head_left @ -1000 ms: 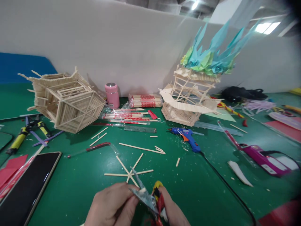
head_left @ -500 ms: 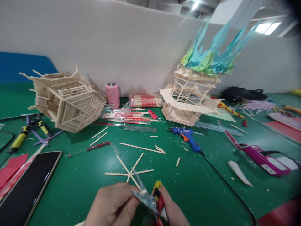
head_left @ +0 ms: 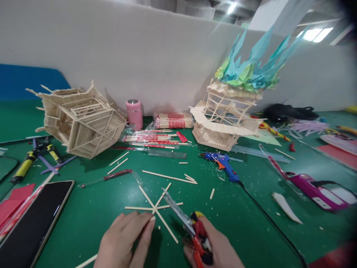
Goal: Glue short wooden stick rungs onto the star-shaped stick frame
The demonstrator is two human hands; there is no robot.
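Three crossed wooden sticks (head_left: 156, 208) are laid on the green desk (head_left: 245, 223), touched by the extended fingers of the left hand (head_left: 122, 242). Red-handled scissors (head_left: 186, 227) are gripped in the closed right hand (head_left: 214, 249), blades just beside the sticks.

Both hands low in the head view, at the bottom edge, forearms out of frame. Left hand (head_left: 122, 240): back of hand up, fingers extended forward and to the right, held loosely together, thumb tucked beneath; fingertips (head_left: 149, 222) pointing toward the right hand, nothing gripped. Right hand (head_left: 216, 247): enters from the lower right, fingers curled closed in a fist-like grip, thumb side up, knuckles toward the left. Wrist only partly visible at the frame edge. The two hands sit side by side, near each other but not touching, left slightly further forward at the fingertips.
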